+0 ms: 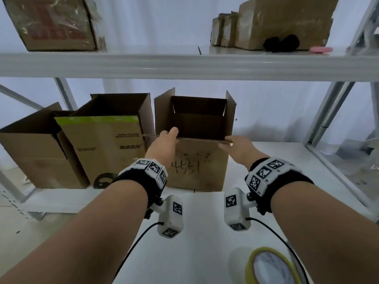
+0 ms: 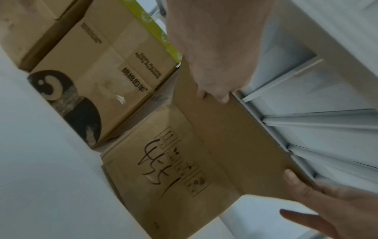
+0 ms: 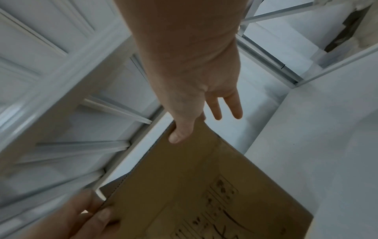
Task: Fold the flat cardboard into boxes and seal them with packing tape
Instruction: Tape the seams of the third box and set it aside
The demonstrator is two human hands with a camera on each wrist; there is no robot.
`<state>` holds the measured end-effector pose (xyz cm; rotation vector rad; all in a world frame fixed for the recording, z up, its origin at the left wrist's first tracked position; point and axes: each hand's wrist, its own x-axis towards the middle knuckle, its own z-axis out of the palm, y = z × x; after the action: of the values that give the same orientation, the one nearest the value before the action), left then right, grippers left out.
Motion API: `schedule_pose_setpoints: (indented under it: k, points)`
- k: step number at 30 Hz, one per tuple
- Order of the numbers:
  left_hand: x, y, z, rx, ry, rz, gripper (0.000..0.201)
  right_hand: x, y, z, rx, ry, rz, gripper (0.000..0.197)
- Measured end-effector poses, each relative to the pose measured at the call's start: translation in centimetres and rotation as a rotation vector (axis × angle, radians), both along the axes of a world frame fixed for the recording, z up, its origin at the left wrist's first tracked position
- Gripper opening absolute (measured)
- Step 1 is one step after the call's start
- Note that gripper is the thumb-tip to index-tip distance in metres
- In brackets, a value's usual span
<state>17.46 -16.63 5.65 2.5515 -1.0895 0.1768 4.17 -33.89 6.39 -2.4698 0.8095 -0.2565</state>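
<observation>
Brown open box (image 1: 196, 165) with black scribbles, mid frame on the white shelf (image 1: 276, 160), left hand (image 1: 164, 145) and right hand (image 1: 235, 147) each pinching its near flap (image 1: 196, 139), yellow tape roll (image 1: 272, 267) lower right

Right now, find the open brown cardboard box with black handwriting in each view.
Head: open brown cardboard box with black handwriting, centre, on the white shelf.
Left wrist: lower centre.
Right wrist: bottom right.
Shared landmark: the handwriting on its front.
</observation>
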Motion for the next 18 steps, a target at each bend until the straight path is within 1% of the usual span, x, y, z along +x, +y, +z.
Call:
schedule_pose_setpoints:
  k: [1, 2, 3, 5, 7, 9, 10, 11, 14, 16, 18]
  points:
    - [0.2, 0.2, -0.5, 0.052, 0.012, 0.020, 0.026, 0.2, 0.2, -0.6, 0.008, 0.056, 0.015, 0.049]
    - [0.3, 0.4, -1.0, 0.101, 0.016, 0.035, 0.026, 0.4, 0.3, -1.3, 0.013, 0.072, 0.016, 0.048]
    - [0.3, 0.7, -1.6, 0.133, 0.008, 0.043, 0.027, 0.6, 0.4, -2.2, 0.017, 0.046, 0.007, 0.044]
    - [0.4, 1.1, -2.1, 0.172, -0.038, 0.039, 0.030, 0.8, 0.8, -3.3, 0.019, -0.064, -0.044, 0.036]
    - [0.6, 1.4, -2.0, 0.196, -0.092, 0.023, 0.029, 1.0, 1.1, -3.7, 0.034, -0.155, -0.081, 0.026]
    - [1.0, 1.6, -1.3, 0.170, -0.140, 0.008, 0.017, 1.3, 1.3, -3.2, 0.057, -0.202, -0.074, 0.019]
    - [1.2, 1.8, -1.0, 0.145, -0.157, 0.004, 0.010, 1.5, 1.4, -2.8, 0.074, -0.213, -0.071, 0.018]
    - [1.4, 2.0, -0.6, 0.117, -0.168, 0.010, 0.007, 1.8, 1.5, -2.5, 0.101, -0.225, -0.072, 0.018]
    - [2.2, 2.2, 0.5, 0.071, -0.149, 0.050, 0.017, 2.8, 2.0, -1.6, 0.155, -0.300, -0.105, 0.027]
    - [2.8, 2.1, 0.9, 0.050, -0.099, 0.074, 0.030, 3.3, 2.1, -1.4, 0.079, -0.358, -0.142, 0.034]
    - [3.4, 1.7, 0.9, 0.044, -0.036, 0.075, 0.049, 3.7, 1.6, -1.6, 0.007, -0.410, -0.184, 0.043]
